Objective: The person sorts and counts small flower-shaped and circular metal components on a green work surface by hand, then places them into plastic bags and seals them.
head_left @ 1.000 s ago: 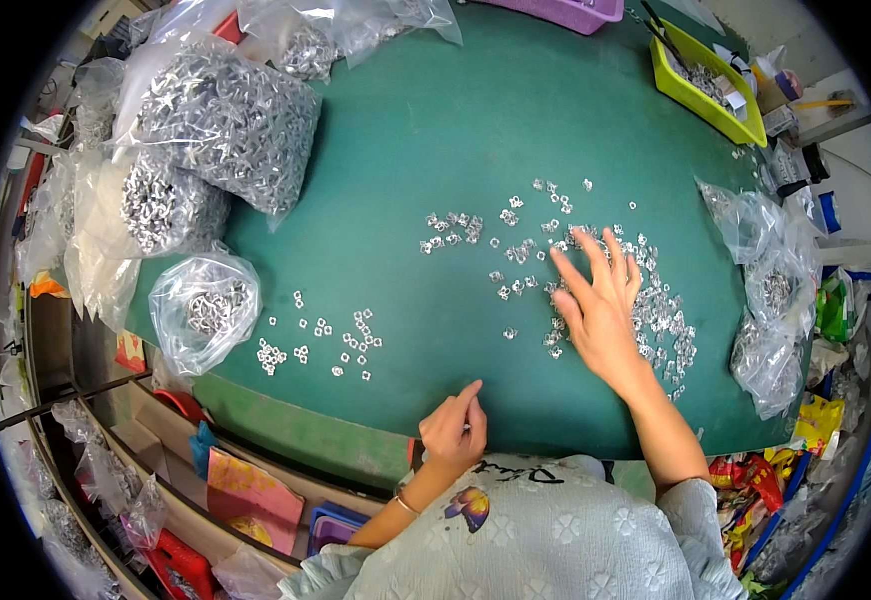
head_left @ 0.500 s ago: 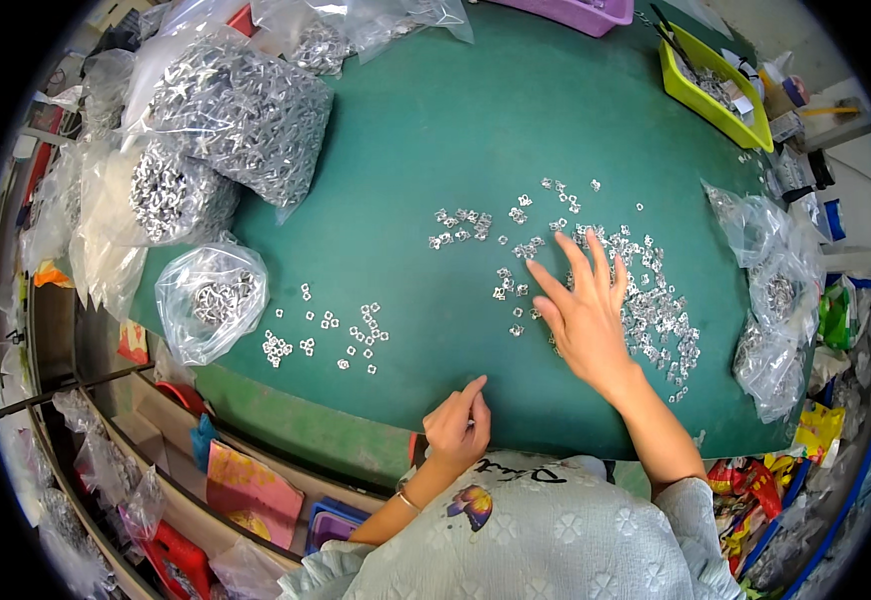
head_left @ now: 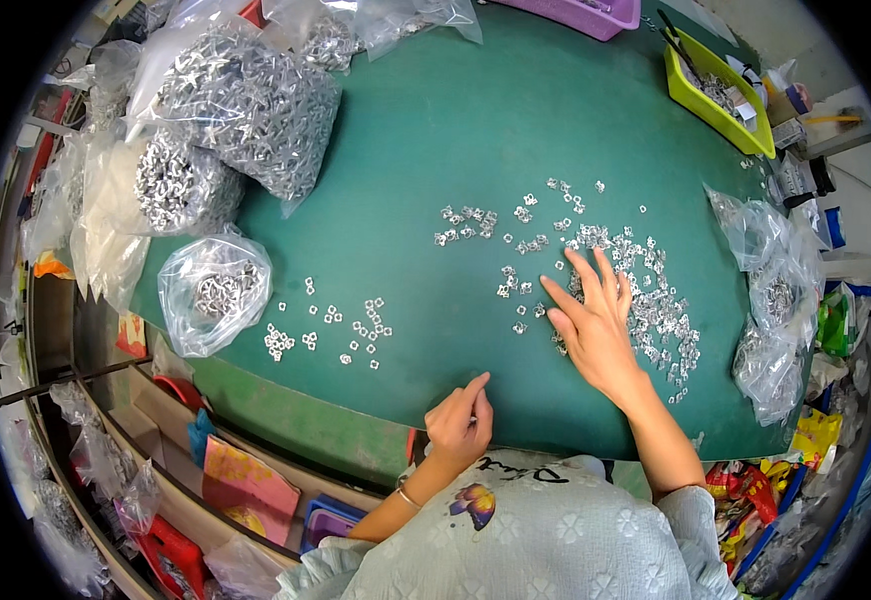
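Right hand: the right hand point(head_left: 596, 325) is laid flat on the green counter point(head_left: 436, 130), fingers spread and extended; its grip is apart and nothing is clasped.
Parts under the right hand: a scattered heap of small silver metal parts point(head_left: 656, 300) is touched by the fingertips, the heap spreading toward the right edge of the counter.
Left hand: the left hand point(head_left: 461, 420) is rested at the near edge of the counter, fingers curled inward with the index finger tip on the green surface; whether anything is pinched in its grip cannot be told.
Sorted clusters: a small group of parts point(head_left: 466, 222) is set apart beyond the right hand; another loose cluster point(head_left: 336, 330) is seen to the left, well apart from both hands.
Small bag: a clear bag of metal parts point(head_left: 214, 292) is placed just beside the left cluster.
Large bags: bulging clear bags of silver pieces point(head_left: 246, 100) are piled at the far left.
Right-side bags: crumpled clear bags point(head_left: 776, 300) are lined along the right edge.
Tray: a yellow-green tray point(head_left: 721, 95) is placed at the far right corner.
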`<state>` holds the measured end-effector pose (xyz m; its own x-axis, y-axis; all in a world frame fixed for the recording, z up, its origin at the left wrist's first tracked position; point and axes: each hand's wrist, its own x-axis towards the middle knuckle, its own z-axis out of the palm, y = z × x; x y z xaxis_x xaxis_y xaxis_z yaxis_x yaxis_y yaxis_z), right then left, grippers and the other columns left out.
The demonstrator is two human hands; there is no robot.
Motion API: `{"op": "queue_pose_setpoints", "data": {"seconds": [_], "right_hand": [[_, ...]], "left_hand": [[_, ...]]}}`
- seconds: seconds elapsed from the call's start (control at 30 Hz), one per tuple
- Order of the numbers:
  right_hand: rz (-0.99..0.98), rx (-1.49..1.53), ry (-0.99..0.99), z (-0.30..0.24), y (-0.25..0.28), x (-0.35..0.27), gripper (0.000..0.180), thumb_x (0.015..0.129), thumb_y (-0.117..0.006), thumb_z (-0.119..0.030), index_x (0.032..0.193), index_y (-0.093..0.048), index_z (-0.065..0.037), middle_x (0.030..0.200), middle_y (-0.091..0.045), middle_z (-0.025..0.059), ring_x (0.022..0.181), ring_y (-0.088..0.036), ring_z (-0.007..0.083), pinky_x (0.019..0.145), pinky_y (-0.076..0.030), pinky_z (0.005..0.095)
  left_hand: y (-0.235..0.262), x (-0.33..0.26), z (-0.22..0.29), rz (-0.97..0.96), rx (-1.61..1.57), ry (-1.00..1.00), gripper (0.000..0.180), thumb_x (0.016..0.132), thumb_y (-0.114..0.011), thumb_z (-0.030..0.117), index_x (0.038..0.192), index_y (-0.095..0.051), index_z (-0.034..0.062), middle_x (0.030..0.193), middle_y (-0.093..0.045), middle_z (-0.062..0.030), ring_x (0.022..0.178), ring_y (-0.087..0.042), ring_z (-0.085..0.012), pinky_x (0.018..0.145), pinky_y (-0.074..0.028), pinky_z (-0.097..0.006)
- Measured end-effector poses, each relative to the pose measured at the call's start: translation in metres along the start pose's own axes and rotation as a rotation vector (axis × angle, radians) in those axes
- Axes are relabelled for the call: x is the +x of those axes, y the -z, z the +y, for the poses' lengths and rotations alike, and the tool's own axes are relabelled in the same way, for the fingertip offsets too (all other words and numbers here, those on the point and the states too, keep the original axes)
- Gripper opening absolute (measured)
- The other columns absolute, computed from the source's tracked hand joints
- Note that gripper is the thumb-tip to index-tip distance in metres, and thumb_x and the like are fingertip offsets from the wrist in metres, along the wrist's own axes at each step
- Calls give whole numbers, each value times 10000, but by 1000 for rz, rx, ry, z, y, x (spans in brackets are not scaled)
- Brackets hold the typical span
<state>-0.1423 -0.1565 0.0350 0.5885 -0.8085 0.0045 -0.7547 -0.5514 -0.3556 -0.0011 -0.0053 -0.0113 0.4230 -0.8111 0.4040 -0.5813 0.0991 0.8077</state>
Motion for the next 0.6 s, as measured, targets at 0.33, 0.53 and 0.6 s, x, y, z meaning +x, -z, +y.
{"op": "queue_pose_setpoints", "data": {"seconds": [0.33, 0.53, 0.6], "right_hand": [[-42, -93, 34, -11, 12, -13, 367, 856, -620, -255, 1189, -600, -103, 1435, -301, 145, 1365, -180, 405, 1039, -150, 637], [-72, -45, 38, -19, 14, -29, 417, 846, -632, -246, 1231, -568, -101, 1438, -297, 147, 1364, -182, 407, 1026, -151, 653], [-59, -50, 42, -19, 9, -30, 442, 846, -631, -239, 1264, -544, -125, 1447, -286, 146, 1364, -176, 414, 1022, -149, 655]], "left_hand": [[0, 0, 0, 6, -7, 0, 244, 753, -600, -128, 980, -647, -55, 530, -433, -55, 408, -419, -141, 397, -337, -271], [2, 0, 2, -14, -7, 16, 237, 764, -588, -123, 981, -648, -49, 550, -467, -66, 421, -437, -142, 413, -354, -265], [2, -2, 2, -24, -4, 38, 229, 778, -562, -119, 974, -653, -41, 574, -511, -77, 438, -464, -136, 436, -380, -248]]}}
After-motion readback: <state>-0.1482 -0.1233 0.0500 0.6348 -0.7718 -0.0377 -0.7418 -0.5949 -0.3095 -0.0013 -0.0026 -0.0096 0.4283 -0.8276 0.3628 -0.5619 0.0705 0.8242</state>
